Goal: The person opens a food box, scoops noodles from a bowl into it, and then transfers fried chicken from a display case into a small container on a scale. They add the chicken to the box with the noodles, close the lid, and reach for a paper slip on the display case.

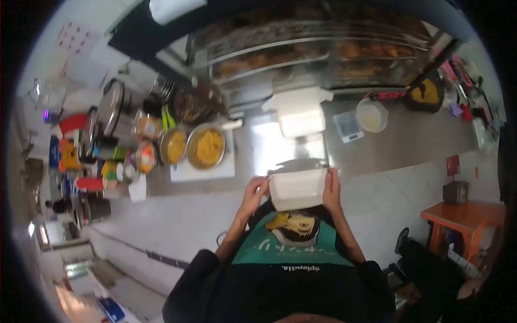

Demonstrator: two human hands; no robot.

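Left grip [255, 192] and right grip [333, 188] pinch opposite sides of a white box [298, 189] near the bench [401, 146] edge; further pale cartons [301, 121] rest ahead on the bench.

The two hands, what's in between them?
The head view shows a white container there, held between the left hand and the right hand.

Metal bowls [191, 145], two, on white board [215, 174], toward near edge of surface [420, 134]; plastic tub [380, 119], toward far edge.

Head view (wide) looks down over the counter [401, 141].
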